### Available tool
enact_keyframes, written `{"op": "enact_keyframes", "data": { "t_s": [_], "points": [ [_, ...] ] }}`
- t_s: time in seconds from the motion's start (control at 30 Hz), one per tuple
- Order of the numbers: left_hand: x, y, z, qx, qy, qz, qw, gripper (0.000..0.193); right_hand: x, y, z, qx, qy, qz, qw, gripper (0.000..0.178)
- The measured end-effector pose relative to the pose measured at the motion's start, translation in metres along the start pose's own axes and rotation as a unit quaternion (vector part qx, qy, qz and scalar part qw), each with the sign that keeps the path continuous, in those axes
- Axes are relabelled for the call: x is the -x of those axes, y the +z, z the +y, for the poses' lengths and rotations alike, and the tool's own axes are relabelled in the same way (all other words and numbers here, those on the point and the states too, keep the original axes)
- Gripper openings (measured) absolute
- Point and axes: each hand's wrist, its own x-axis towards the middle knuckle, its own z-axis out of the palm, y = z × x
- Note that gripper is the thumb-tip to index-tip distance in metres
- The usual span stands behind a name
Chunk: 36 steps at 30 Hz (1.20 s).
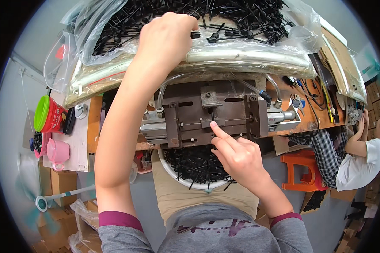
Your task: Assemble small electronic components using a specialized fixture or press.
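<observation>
My left hand (166, 38) reaches over the near rim of a plastic-lined tray (249, 59) heaped with black thin-stemmed plastic parts (249, 21). Its fingers are curled closed, and a small black plastic part (195, 35) shows at their tips. My right hand (239, 155) has its index finger stretched out, the fingertip touching a small block (207, 123) in the middle of the dark metal fixture (194, 95). A black part (212, 113) stands there, beneath a metal bracket (210, 98). Nothing shows gripped in my right hand.
Air cylinders (278, 117) with clear hoses flank the fixture. In my lap a white basin (166, 166) holds more black parts. At left are a red-and-green tub (50, 114), a pink cup (58, 152) and a fan (41, 203). A co-worker (359, 164) sits at right near an orange stool (299, 170).
</observation>
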Motion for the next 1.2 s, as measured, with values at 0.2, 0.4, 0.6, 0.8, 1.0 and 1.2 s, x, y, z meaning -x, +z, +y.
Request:
{"op": "enact_keyframes", "data": {
  "t_s": [0.2,0.4,0.6,0.8,1.0,1.2],
  "points": [
    [0.033,-0.05,0.019,0.158,0.001,0.101,0.982,0.025,-0.014,-0.022,0.001,-0.085,0.006,-0.015,0.996,0.029],
    [0.1,-0.071,0.064,0.219,-0.01,0.101,0.97,0.029,-0.095,-0.074,0.027,-0.095,0.021,0.178,0.979,0.012],
    [0.146,-0.068,0.097,0.323,-0.038,0.003,0.946,0.035,-0.207,-0.094,0.098,0.134,-0.005,0.059,0.989,0.034],
    [0.179,-0.045,0.119,0.328,-0.053,-0.035,0.942,0.034,-0.246,-0.048,0.138,0.262,-0.009,-0.155,0.952,0.053],
    [0.195,-0.024,0.127,0.289,-0.052,-0.044,0.955,0.029,-0.238,-0.045,0.119,0.325,-0.067,-0.158,0.93,0.037],
    [0.194,-0.011,0.131,0.231,-0.032,-0.041,0.972,0.025,-0.222,-0.057,0.133,0.252,-0.121,-0.081,0.957,0.029]
  ]
}}
